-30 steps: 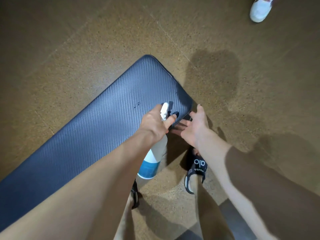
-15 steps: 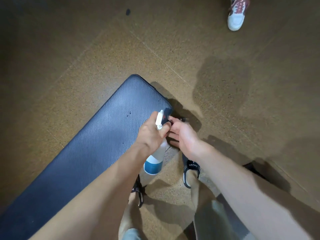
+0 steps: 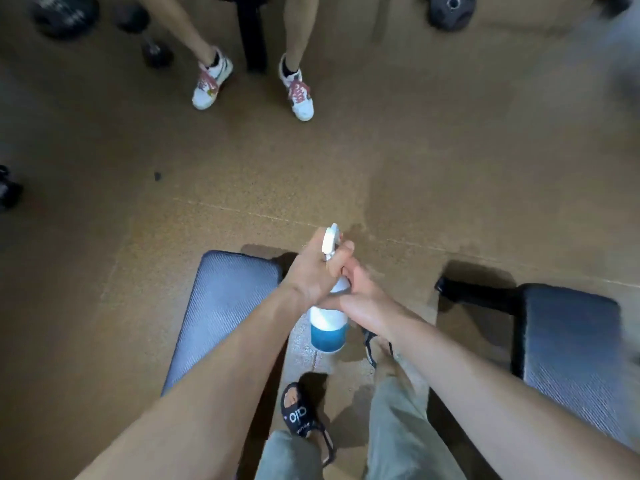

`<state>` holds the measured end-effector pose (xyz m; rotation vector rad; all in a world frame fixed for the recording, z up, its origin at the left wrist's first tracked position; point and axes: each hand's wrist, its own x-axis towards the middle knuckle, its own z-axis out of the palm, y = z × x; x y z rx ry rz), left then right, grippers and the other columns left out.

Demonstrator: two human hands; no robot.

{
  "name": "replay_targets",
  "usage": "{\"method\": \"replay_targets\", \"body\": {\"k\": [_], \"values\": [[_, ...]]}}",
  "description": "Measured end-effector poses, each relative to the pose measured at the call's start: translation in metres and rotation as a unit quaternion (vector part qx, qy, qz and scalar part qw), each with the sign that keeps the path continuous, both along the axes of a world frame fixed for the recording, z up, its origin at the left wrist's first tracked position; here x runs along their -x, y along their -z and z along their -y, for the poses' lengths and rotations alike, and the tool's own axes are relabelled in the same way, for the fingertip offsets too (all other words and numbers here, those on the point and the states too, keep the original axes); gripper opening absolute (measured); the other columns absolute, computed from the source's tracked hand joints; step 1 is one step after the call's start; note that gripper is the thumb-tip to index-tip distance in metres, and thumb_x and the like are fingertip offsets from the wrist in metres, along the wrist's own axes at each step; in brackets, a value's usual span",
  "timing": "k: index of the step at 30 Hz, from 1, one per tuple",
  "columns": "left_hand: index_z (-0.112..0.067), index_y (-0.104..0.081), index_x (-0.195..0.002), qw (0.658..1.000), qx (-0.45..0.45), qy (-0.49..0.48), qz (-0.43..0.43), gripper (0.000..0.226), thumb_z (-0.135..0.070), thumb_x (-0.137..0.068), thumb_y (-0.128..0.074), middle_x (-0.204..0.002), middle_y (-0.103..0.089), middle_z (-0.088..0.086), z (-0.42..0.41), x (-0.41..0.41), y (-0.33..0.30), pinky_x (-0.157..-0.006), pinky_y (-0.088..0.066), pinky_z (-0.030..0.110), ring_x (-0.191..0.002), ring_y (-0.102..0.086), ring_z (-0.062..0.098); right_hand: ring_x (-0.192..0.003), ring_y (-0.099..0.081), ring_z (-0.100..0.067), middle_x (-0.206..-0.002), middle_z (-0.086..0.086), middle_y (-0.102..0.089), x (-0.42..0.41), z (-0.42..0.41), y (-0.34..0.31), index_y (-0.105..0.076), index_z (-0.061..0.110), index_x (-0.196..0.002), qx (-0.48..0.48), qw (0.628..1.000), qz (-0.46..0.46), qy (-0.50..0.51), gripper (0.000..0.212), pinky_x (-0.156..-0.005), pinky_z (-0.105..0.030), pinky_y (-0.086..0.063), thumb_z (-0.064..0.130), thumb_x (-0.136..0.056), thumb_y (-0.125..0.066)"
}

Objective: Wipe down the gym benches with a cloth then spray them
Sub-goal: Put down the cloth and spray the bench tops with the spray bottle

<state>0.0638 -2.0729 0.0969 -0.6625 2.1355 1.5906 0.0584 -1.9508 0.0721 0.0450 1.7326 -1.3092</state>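
At frame centre my left hand [image 3: 313,271] grasps the spray bottle [image 3: 328,327] by its neck. My right hand [image 3: 360,294] curls against the bottle's shoulder. One bench pad [image 3: 221,306] lies lower left, another bench pad [image 3: 571,344] lower right.

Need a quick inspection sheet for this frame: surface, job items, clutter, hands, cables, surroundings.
Surface: speckled brown gym floor; dark patch by the nozzle, cause unclear.
Job's things: left bench and right bench, dark textured pads; spray bottle, white top, blue lower part, held upright between them. Cloth: nothing seen.
Clutter: weight plates and dumbbells at the far edge.
Hands: left hand has its grip round the bottle neck; right hand against the bottle, grip unclear.
Cables: nothing seen.
Surroundings: another person's legs, white sneakers, standing opposite.
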Motion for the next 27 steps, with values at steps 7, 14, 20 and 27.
{"method": "replay_targets", "body": {"k": [7,14,20,27], "values": [[-0.028,-0.049,-0.126,0.988,0.014,0.151,-0.025,0.034,-0.048,-0.100,-0.057,-0.120,-0.063,0.006,-0.085,0.093,-0.078,-0.085,-0.049,0.028,-0.110,-0.062,0.019,-0.117,-0.067,-0.013,-0.125,0.011,-0.072,0.068,-0.086,-0.073,-0.044,0.034,-0.150,-0.021,0.988,-0.085,0.129,0.091,-0.104,-0.043,-0.054,0.024,-0.069,-0.084],[-0.036,-0.022,-0.156,0.966,0.027,0.258,0.008,0.088,-0.066,-0.083,-0.062,-0.147,-0.051,-0.006,-0.191,0.213,-0.119,-0.111,-0.038,0.031,-0.134,-0.050,0.014,-0.110,-0.072,-0.020,-0.114,0.004,-0.075,0.171,-0.210,-0.114,-0.064,0.044,-0.111,0.032,0.944,-0.151,0.291,0.043,-0.100,-0.050,-0.055,0.034,-0.070,-0.074],[-0.024,-0.038,-0.149,0.930,-0.044,0.363,0.041,0.064,-0.017,-0.093,-0.069,-0.140,-0.058,-0.010,-0.268,0.298,-0.138,-0.087,-0.046,0.014,-0.122,-0.057,0.003,-0.096,-0.068,-0.014,-0.093,0.009,-0.069,0.253,-0.305,-0.150,-0.066,0.050,-0.088,0.017,0.890,-0.166,0.424,0.019,-0.099,-0.047,-0.055,0.034,-0.078,-0.067],[-0.026,-0.053,-0.117,0.898,0.025,0.438,-0.033,0.066,-0.034,-0.061,-0.089,-0.114,-0.071,-0.003,-0.363,0.388,-0.141,-0.092,-0.059,0.041,-0.106,-0.071,0.017,-0.100,-0.071,-0.016,-0.101,0.001,-0.073,0.316,-0.373,-0.172,-0.065,0.029,-0.099,-0.005,0.847,-0.165,0.506,0.006,-0.088,-0.033,-0.057,0.026,-0.094,-0.067]]}}
